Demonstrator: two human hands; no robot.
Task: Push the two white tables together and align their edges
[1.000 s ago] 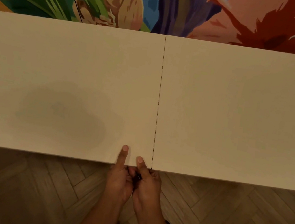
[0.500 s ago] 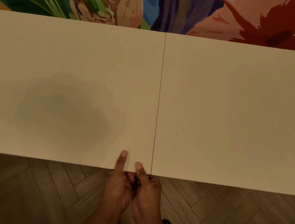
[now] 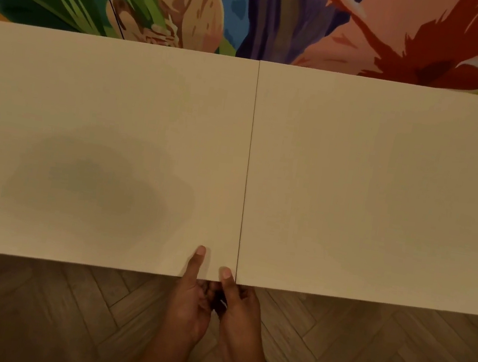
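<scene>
A painted mural (image 3: 376, 28) is filling the top of the frame and herringbone wood floor (image 3: 43, 316) the bottom. The left table (image 3: 104, 106) and right table (image 3: 385, 177) are spanning the middle, meeting at a thin seam (image 3: 247, 166) running top to bottom. I am gripping the near edge at lower centre: left hand (image 3: 188, 302) and right hand (image 3: 239, 312) both have thumbs on top just left of the seam; my fingers underneath are hidden.
</scene>
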